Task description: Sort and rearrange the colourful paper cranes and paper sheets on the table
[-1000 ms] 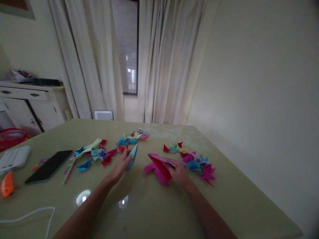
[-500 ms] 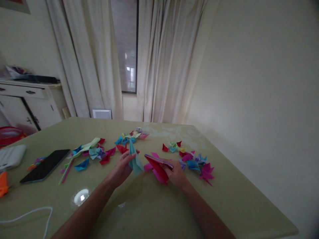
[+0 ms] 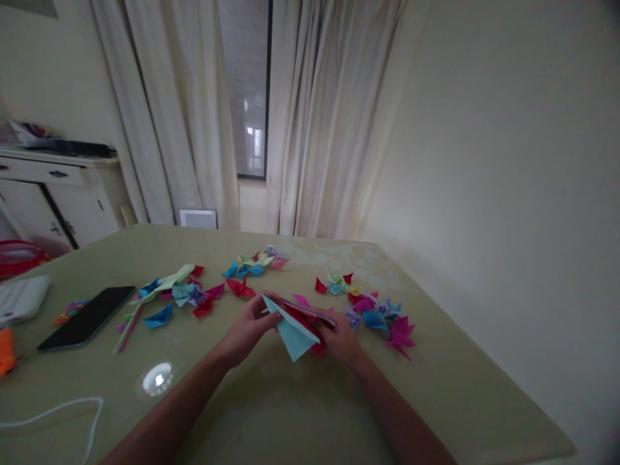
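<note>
My left hand pinches a light blue folded paper by one corner and holds it over the stack of coloured paper sheets, red and pink. My right hand grips that stack from the right side, just above the olive-green table. The two hands are close together in the middle of the table. The blue sheet hides part of the stack.
Folded paper shapes lie in clusters: left, far middle and right. A black phone, a white pouch, an orange object and a white cable sit at the left. Curtains and a cabinet stand behind.
My left hand carried the light blue folded paper rightward from the left of the stack to over it. My right hand kept holding the stack, shifting slightly.
</note>
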Motion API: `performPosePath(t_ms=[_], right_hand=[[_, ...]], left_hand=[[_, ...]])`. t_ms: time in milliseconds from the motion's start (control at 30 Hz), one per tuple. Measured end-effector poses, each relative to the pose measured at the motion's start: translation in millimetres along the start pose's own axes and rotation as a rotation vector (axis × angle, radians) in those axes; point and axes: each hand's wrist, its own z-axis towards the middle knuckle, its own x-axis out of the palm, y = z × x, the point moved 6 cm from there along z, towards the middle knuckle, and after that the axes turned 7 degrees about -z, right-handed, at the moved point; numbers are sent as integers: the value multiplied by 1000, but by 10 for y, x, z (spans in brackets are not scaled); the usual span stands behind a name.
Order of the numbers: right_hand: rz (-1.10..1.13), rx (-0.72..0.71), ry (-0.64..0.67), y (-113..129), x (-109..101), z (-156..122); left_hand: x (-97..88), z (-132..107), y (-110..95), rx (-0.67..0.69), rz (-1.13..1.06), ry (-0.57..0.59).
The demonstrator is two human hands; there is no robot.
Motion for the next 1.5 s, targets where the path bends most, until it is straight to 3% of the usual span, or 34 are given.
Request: performPosePath(t_ms=[200,433,567,700,933,1133,1333,1500], right_hand=[[23,-7,36,27,25,0],[50,34,41,58,32,-9],[15,109,12,-23,7,-13],[31,77,96,21,46,-17],[72,-1,229,178,88,-45],[110,44,365,221,143,-95],[126,57,295,106,109,-94],[210,58,340,76,97,-101]], left_hand=[[55,-16,-21,0,-45,-22],[120,-8,-84,131,391,80],[77,-7,-171,223,491,22],[-17,14,-194,258,552,-25],[27,-11,-25,-36,480,97],[135,-94,211,-290,388,191],[152,-74,160,-255,342,125],[157,-69,112,-233,281,95]])
